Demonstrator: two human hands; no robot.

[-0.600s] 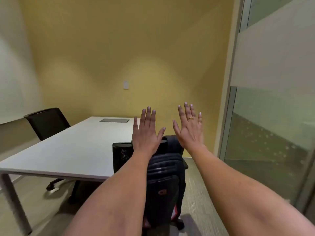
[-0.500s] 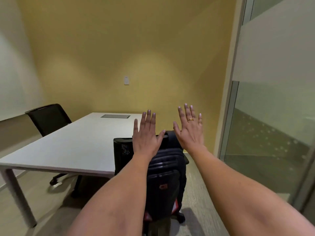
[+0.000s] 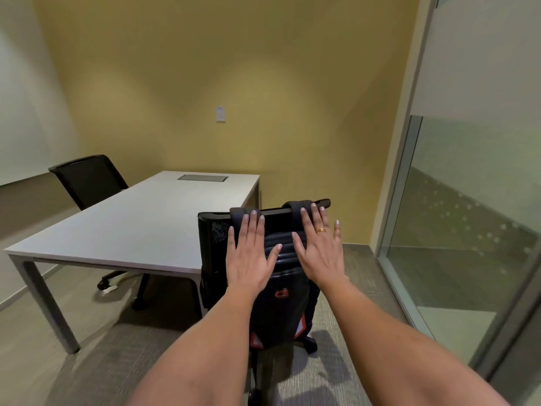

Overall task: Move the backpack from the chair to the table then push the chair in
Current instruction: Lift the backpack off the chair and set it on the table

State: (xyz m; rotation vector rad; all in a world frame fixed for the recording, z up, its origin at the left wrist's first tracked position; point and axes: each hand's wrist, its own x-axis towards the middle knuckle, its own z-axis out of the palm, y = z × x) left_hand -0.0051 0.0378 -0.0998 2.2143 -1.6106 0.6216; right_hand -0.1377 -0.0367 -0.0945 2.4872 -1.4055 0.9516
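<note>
A black backpack (image 3: 281, 300) with red trim hangs on the back of a black mesh office chair (image 3: 212, 244), its two straps looped over the chair's top rail. The chair stands at the near right corner of the white table (image 3: 131, 227), its back toward me. My left hand (image 3: 248, 253) and my right hand (image 3: 319, 250) are both stretched out flat, fingers apart, over the upper part of the backpack. The fingertips reach the straps at the top rail. Neither hand grips anything. The chair's seat is hidden behind the backpack.
A second black chair (image 3: 87, 180) sits at the table's far left side. A glass partition (image 3: 468, 230) runs along the right. A yellow wall stands behind the table. The table has a grey inset panel (image 3: 202, 178) near its far end. Carpet covers the floor.
The view has moved closer and tilted down. Both hands have dropped from above the chair onto the top of the backpack, still flat and spread.
</note>
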